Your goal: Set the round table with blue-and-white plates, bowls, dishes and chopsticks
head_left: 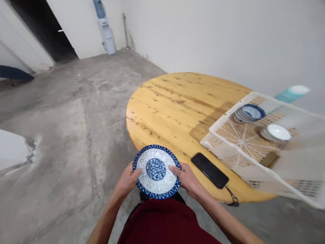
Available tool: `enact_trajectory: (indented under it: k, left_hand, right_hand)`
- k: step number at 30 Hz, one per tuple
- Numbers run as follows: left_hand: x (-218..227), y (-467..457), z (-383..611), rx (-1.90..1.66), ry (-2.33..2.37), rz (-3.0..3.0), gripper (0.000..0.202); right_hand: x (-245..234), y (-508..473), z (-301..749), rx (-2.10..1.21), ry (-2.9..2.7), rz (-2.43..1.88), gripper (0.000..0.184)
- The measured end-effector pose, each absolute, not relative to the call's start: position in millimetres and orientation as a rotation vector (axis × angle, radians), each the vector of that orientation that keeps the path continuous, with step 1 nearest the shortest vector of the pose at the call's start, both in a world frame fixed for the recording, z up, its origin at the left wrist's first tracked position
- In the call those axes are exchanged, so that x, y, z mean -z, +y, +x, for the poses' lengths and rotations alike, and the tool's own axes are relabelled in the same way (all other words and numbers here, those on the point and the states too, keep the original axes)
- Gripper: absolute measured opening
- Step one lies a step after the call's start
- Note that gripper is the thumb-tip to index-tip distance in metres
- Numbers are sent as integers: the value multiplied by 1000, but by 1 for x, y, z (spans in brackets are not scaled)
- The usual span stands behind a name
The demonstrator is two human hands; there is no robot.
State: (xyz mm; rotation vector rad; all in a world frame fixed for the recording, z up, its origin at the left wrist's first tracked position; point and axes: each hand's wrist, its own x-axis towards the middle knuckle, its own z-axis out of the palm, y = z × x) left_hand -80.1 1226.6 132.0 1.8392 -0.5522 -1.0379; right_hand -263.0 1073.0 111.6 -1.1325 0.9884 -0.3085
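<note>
A round plate (156, 184) with a dark blue patterned rim and a blue centre is held in front of my body, its face toward me. My left hand (127, 181) grips its left edge, thumb on top and fingers hidden underneath. On the opposite edge, my right hand (187, 178) holds it the same way. The plate overlaps the near left edge of the round wooden table (172, 108). Whether more plates lie beneath it cannot be seen.
A black phone (210, 170) with a strap lies on the table. Right of it stands a white plastic basket (228, 139) with blue-rimmed bowls (250, 113) and white bowls (276, 133). A teal-and-white cylinder (291, 94) is behind. A water dispenser (107, 36) stands by the far wall.
</note>
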Motion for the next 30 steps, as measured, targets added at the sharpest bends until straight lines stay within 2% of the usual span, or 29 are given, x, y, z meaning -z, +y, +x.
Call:
enact_trajectory:
  k: [10,22,30]
  left_hand:
    - [-100,1191,-4,1041,-598,1809,35]
    - [-95,1128,116,1056,-663,1912,36]
    - [-85,1094,179,1198,-714,1811,46]
  right_hand:
    - [-83,1065,-199,416,1131,-1205,44]
    - [-64,1022,-90,446,1172,-1162,43]
    - [-52,1014,-36,532,1295,-1105,44]
